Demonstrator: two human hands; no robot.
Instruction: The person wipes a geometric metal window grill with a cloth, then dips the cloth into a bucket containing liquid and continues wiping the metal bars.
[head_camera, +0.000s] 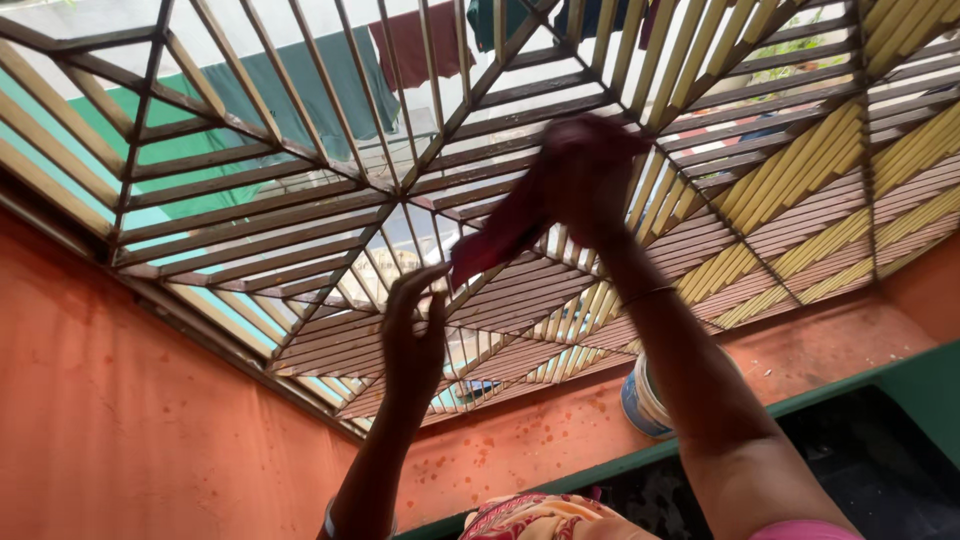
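Red cloth (500, 235) hangs from my right hand (590, 175), bunched in its grip and pressed up against the slatted wooden grille (300, 200). My left hand (415, 335) sits lower, fingers loosely spread, just touching the cloth's bottom corner. Below stands an orange wall (120, 400).

Ahead of hands: a slatted wooden window grille (300, 215) barred the way, its gaps too narrow for a hand.
Right hand (590, 175): pressed a dark red cloth (500, 235) against the slats.
Left hand (415, 335): raised just before the grille (whether touching could not be told).
Left side: an orange plastered wall (120, 400) closed it off.
Below right: the orange sill (820, 345) held a blue and white round container (640, 400); room lay open beside it.
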